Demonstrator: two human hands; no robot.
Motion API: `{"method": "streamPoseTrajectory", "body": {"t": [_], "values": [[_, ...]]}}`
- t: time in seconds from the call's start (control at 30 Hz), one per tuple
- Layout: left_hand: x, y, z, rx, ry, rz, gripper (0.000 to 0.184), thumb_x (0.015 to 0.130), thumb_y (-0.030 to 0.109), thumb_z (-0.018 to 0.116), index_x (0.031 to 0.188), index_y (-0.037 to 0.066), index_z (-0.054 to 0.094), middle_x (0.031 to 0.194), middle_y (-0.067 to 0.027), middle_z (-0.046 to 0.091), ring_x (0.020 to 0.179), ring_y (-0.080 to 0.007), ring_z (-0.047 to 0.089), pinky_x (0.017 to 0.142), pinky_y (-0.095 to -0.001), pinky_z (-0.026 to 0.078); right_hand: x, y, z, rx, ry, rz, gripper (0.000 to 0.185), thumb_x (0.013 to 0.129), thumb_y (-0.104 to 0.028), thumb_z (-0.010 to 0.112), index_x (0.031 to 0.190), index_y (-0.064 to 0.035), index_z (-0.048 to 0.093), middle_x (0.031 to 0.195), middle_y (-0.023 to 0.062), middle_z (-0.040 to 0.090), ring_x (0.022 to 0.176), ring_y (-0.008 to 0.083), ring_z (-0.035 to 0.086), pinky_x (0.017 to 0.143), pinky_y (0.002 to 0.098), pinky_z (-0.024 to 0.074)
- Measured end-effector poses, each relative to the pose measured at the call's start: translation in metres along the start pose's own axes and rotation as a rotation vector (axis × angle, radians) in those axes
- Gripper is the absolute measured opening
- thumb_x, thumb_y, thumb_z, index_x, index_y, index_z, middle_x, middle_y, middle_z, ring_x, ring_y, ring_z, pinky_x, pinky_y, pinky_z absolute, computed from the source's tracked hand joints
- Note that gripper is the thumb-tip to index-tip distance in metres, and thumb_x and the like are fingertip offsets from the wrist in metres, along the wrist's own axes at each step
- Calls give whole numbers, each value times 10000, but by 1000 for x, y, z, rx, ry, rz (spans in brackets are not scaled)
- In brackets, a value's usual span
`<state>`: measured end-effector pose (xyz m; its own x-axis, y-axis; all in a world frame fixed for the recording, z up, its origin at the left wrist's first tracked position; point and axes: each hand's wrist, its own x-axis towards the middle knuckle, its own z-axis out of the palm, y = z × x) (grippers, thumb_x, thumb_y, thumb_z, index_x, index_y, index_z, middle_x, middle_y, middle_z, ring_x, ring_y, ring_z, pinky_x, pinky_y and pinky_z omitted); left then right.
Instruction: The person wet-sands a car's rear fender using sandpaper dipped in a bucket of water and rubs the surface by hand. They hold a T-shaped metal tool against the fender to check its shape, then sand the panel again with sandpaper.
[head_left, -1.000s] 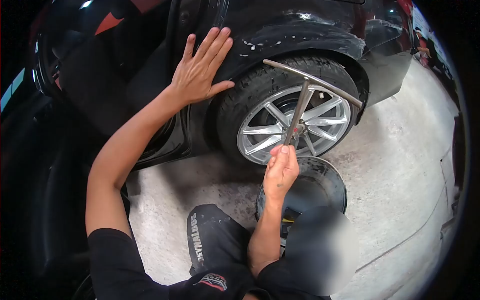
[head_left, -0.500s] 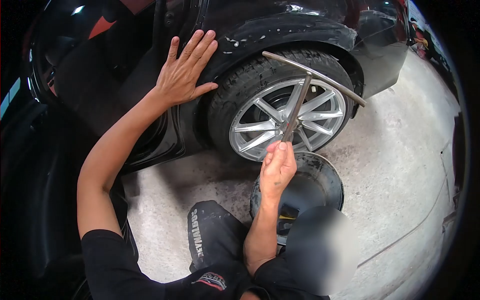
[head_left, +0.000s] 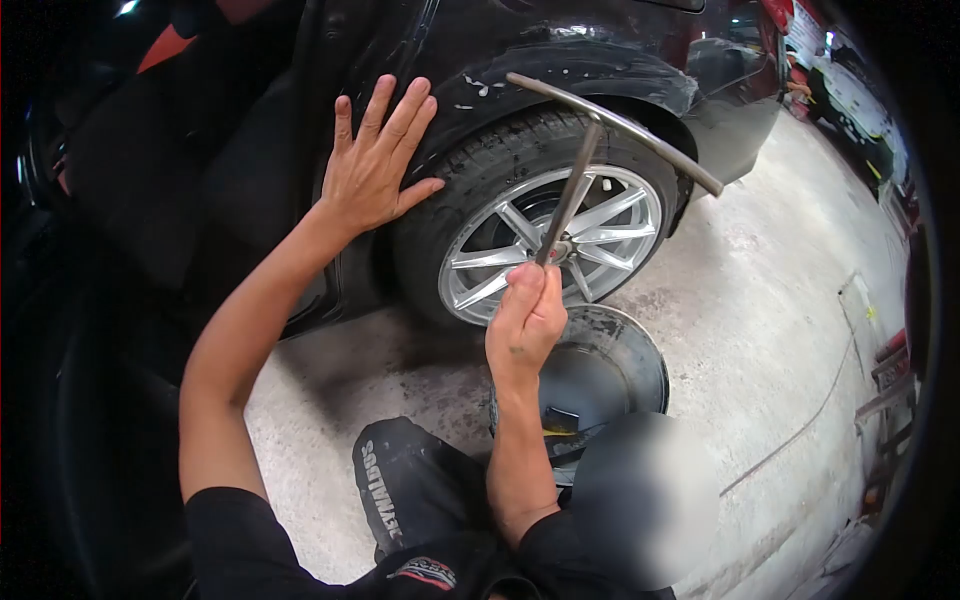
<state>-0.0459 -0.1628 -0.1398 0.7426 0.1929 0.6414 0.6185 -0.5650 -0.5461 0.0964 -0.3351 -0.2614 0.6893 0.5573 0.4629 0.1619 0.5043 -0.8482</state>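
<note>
My left hand (head_left: 375,165) lies flat with fingers spread against the black car body (head_left: 470,55), just left of the wheel arch. In my right hand (head_left: 525,320), closed around the lower end of its shaft, is a T-shaped metal bar (head_left: 568,205). Its crossbar points away from me and slants across the view in front of the tyre (head_left: 450,190). Behind the shaft shows the silver spoked wheel (head_left: 610,235). Scuffs and pale marks cover the panel above the arch. The shaft's end inside my fist is hidden.
Below the wheel, a round dark basin (head_left: 640,350) stands on the concrete floor (head_left: 740,330), with a black and yellow item (head_left: 560,422) in it. A thin line (head_left: 800,430) runs along the floor at right. Another vehicle (head_left: 850,110) is at upper right.
The view has shifted slightly. My right hand and the T-shaped bar have risen a little relative to the wheel. My left hand stays spread on the car body.
</note>
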Motion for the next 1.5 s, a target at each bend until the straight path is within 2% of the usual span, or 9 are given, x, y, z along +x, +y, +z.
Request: {"method": "streamPoseTrajectory", "body": {"t": [0.2,0.53,0.63,0.83,0.97,1.0,1.27,1.37,1.5], "values": [[-8,-2,12,-84,158,-36,958,961,604,573,1630,0,249,1710,-178,225,1603,-378,120,1261,-579,-69,7,1,28,-235,32,-210,206,1075,-169,566,934,-19,574,597,119,514,485,245,544,490,367,413],[-8,-2,13,-163,213,-42,995,938,525,665,1635,-12,200,1693,-214,231,1583,-385,195,1279,-544,93,-13,-7,23,-60,210,-318,226,1090,-156,522,930,0,552,643,64,497,533,111,486,493,307,389],[-7,-3,13,-156,210,-45,994,932,507,682,1632,-13,206,1693,-214,228,1580,-387,201,1278,-545,106,7,13,38,-411,197,-519,285,1112,-189,481,893,-12,523,674,-3,499,557,50,440,491,235,331],[-10,0,15,-170,199,-55,1021,900,516,707,1629,-8,221,1700,-188,225,1582,-371,202,1275,-560,99,-5,-1,23,-112,244,-218,246,1092,-153,510,881,-27,526,674,53,481,554,102,491,509,304,397],[-7,-1,16,-171,214,-62,1032,884,528,717,1626,-4,236,1700,-176,232,1582,-363,203,1274,-567,90,9,2,39,-377,298,-504,284,1094,-156,521,843,-24,500,663,92,502,536,170,504,513,366,409],[-7,0,14,-163,206,-58,1020,899,522,706,1626,-11,228,1697,-190,230,1581,-371,203,1275,-560,93,8,5,39,-340,46,-182,256,1084,-170,546,879,-16,548,648,96,507,533,204,506,531,364,423],[-7,-2,12,-132,194,-52,1000,925,512,687,1625,-24,218,1691,-218,228,1579,-387,202,1280,-538,98,-11,-21,28,177,330,-205,278,1107,-165,506,854,-49,509,723,24,518,546,97,469,500,286,362],[-7,-2,13,-142,201,-52,998,923,510,690,1625,-23,222,1692,-215,229,1580,-385,202,1280,-535,101,11,1,44,-373,95,-378,203,1068,-154,574,919,-21,542,641,119,536,473,249,530,477,384,407],[-12,2,12,-161,181,-57,1000,922,513,688,1626,-22,221,1694,-208,227,1580,-378,203,1282,-530,104,2,-13,37,-291,239,-322,261,1094,-195,539,888,-36,554,679,75,533,577,164,523,541,328,410]]}}
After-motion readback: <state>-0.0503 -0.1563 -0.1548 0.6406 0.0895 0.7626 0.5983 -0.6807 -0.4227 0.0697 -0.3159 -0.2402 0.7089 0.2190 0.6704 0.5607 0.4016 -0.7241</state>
